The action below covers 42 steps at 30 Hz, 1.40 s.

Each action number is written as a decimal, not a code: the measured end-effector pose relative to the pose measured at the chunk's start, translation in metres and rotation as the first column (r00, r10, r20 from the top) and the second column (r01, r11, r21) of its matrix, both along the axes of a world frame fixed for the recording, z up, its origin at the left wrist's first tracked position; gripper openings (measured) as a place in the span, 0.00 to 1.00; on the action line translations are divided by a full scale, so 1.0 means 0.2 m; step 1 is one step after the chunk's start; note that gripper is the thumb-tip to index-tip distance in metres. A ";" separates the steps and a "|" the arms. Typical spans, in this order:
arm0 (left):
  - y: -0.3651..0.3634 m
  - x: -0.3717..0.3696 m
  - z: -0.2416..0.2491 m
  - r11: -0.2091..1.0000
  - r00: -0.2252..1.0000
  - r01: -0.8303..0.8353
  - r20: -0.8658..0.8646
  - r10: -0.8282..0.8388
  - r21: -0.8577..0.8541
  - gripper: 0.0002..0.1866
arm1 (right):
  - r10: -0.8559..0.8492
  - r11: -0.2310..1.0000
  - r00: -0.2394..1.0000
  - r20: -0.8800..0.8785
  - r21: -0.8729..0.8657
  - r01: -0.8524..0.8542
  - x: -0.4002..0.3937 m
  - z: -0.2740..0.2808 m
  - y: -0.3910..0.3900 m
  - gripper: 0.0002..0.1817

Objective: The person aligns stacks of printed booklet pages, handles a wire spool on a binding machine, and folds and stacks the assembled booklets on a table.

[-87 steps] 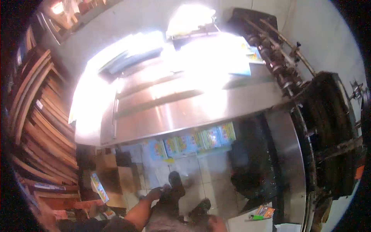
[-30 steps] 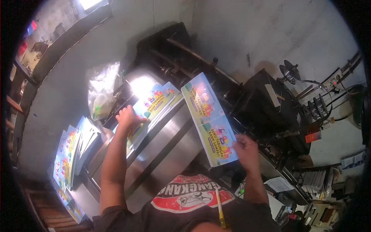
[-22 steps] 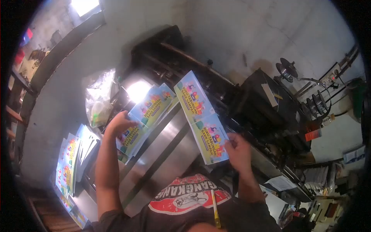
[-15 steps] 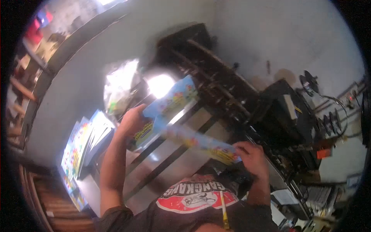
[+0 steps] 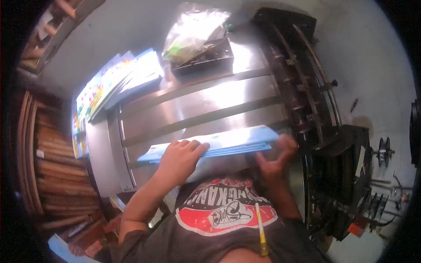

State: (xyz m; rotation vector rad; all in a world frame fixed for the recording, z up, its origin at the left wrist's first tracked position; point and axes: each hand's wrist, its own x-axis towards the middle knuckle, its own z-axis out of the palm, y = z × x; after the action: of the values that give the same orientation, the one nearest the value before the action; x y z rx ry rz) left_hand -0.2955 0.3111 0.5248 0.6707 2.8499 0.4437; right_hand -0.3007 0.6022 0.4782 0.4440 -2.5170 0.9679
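A stack of light blue printed paper sheets [image 5: 237, 138] lies level just in front of my shirt, over the metal table, with its layered edges toward me. My left hand [image 5: 182, 158] is closed on the near edge of this stack, left of its middle, fingers over the top and thumb hidden. At the stack's right end is my right hand [image 5: 278, 158], its thumb and fingers spread apart around the corner and slightly blurred.
A metal table [image 5: 175, 111] with dark slots stretches ahead. Piles of colourful printed sheets [image 5: 116, 81] lie at its left. Behind stands a dark box [image 5: 206, 63] under a clear plastic bag [image 5: 193, 33]. Dark machinery [image 5: 302, 83] borders the right; wooden slats [image 5: 61, 166] are at far left.
The printed sheets, earlier held apart and tilted between both hands, are now together in one level stack nearer my body. My right hand has opened at its end. The view has turned.
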 end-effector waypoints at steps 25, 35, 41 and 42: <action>-0.58 0.40 -0.17 0.272 0.711 -0.664 0.473 0.521 0.697 0.54 | 0.708 0.630 0.591 0.387 -0.724 -0.281 -0.23 -0.16 -0.26 0.15; -0.16 0.17 -0.05 0.934 0.919 -0.356 -0.182 0.350 -0.001 0.56 | 0.261 0.936 0.946 0.194 -0.290 -0.199 -0.13 0.10 -0.32 0.33; -0.16 0.15 -0.04 0.940 0.920 -0.342 -0.195 0.339 0.023 0.49 | 0.447 0.781 0.887 0.117 0.433 -0.451 -0.01 0.24 -0.48 0.34; -0.16 0.15 -0.04 0.935 0.916 -0.354 -0.190 0.354 0.037 0.48 | 0.425 0.795 0.898 0.113 0.428 -0.430 0.00 0.23 -0.49 0.33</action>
State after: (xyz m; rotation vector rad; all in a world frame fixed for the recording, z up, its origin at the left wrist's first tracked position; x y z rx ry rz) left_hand -0.2656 0.2794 0.5159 0.1994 3.1677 0.4535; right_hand -0.3003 0.5047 0.5244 1.1968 -2.6985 0.5120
